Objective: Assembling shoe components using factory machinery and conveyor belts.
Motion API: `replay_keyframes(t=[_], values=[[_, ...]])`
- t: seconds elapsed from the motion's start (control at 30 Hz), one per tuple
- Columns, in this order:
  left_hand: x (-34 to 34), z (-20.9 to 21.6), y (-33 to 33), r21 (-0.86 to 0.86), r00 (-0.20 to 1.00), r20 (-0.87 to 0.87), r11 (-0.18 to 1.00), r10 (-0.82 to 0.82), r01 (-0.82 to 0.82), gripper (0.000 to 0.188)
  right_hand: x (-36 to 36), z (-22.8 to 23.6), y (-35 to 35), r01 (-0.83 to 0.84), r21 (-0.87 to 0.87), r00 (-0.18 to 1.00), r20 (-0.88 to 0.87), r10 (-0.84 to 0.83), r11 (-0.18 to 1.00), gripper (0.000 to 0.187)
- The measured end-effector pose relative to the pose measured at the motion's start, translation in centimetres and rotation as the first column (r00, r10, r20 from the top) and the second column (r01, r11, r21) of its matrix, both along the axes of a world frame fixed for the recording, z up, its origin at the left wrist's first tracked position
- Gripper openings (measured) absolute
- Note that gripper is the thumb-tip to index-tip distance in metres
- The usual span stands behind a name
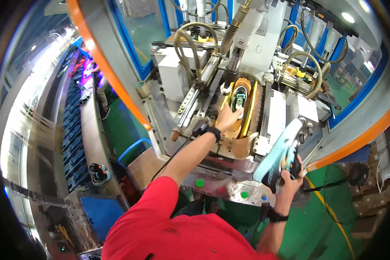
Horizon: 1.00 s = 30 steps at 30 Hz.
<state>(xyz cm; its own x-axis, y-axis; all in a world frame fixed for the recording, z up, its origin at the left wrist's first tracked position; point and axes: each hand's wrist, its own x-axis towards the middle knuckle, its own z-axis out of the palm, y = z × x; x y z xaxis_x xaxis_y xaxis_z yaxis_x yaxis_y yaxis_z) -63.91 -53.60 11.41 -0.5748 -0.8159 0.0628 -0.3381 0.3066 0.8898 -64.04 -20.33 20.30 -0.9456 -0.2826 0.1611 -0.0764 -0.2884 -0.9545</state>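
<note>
Straight ahead, a shoe with a green and dark opening sits in the pad-lined cradle of a press machine. My left hand reaches into the cradle, its fingers closed about the near end of that shoe; part of the grip is hidden. Yellow strips run along both sides of the shoe. At the right, in front of the machine, my right hand grips a second shoe, light blue with black parts, around its black opening. This shoe is held tilted, off the machine.
A metal ram stands just beyond the cradle. Hoses and cylinders flank it. Green buttons and a blue button line the machine's front edge. An orange-edged frame and a conveyor bearing a shoe are at the left.
</note>
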Motion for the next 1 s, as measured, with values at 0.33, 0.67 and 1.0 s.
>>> replay_keyframes(t=[0.33,0.67,1.0], values=[[-10.1,-4.7,-3.6,0.065,0.976,0.203,0.993,0.083,-0.098,0.069,-5.0,-0.6,3.8,0.385,0.235,0.910,-0.258,-0.324,0.893,0.058],[13.8,5.8,5.1,0.861,0.890,-0.438,0.345,0.127,0.374,0.034,-22.6,2.1,-20.9,0.057,0.871,0.916,-0.240,0.321,0.488,0.056],[37.8,10.0,13.3,0.716,0.738,-0.324,0.664,0.591,-0.217,0.055,-15.8,-14.1,-39.6,0.326,0.885,0.846,-0.430,0.316,0.331,0.051]])
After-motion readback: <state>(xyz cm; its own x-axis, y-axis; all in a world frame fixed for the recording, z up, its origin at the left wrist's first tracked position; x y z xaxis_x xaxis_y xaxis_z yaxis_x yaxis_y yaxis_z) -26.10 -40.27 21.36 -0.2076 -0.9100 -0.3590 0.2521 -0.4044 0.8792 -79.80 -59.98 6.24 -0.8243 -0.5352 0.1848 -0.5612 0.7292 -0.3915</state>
